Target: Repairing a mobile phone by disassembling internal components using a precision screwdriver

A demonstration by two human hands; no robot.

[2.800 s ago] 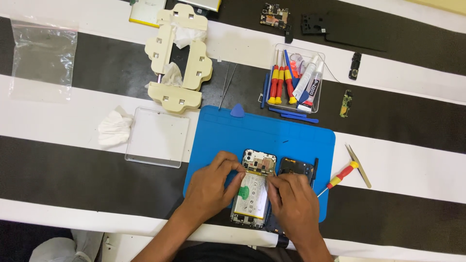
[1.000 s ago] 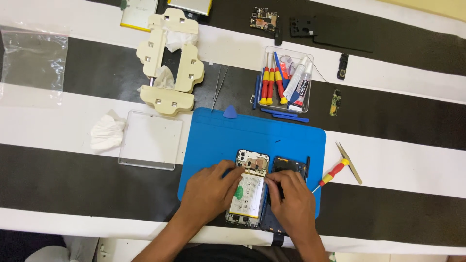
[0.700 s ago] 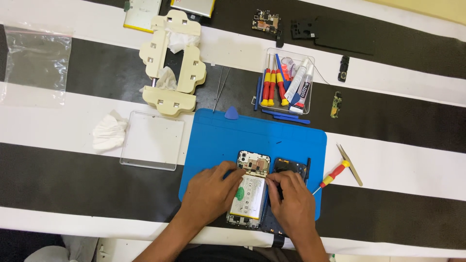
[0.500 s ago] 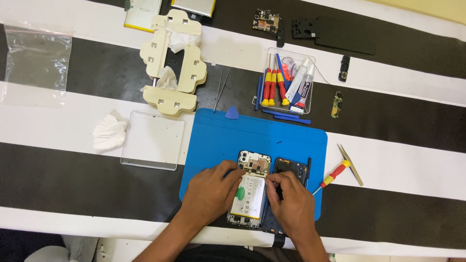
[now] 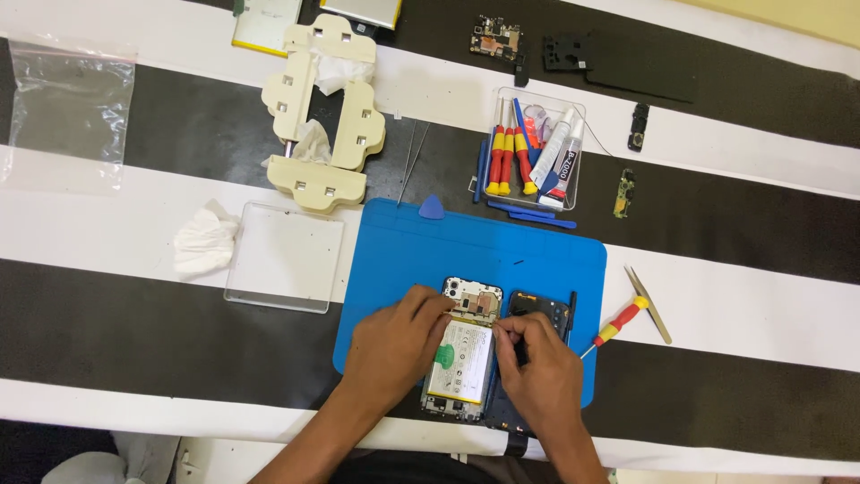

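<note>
An opened phone (image 5: 462, 358) lies face down on a blue work mat (image 5: 466, 260), its battery and circuit board exposed. My left hand (image 5: 394, 345) rests on the phone's left edge, fingertips touching the board near the top. My right hand (image 5: 537, 367) pinches at the phone's upper right edge; whether it holds a small part or tool I cannot tell. A black phone cover (image 5: 537, 309) lies just right of the phone, partly under my right hand.
A clear tray (image 5: 535, 148) of screwdrivers and a glue tube stands behind the mat. A red-yellow screwdriver (image 5: 616, 324) and tweezers (image 5: 649, 305) lie right. Left are a clear plate (image 5: 285, 255), crumpled tissue (image 5: 204, 240), cream clamp jig (image 5: 324, 112) and plastic bag (image 5: 67, 90).
Both hands stay on the phone with only small finger shifts at its top edge. The view has shifted slightly.
</note>
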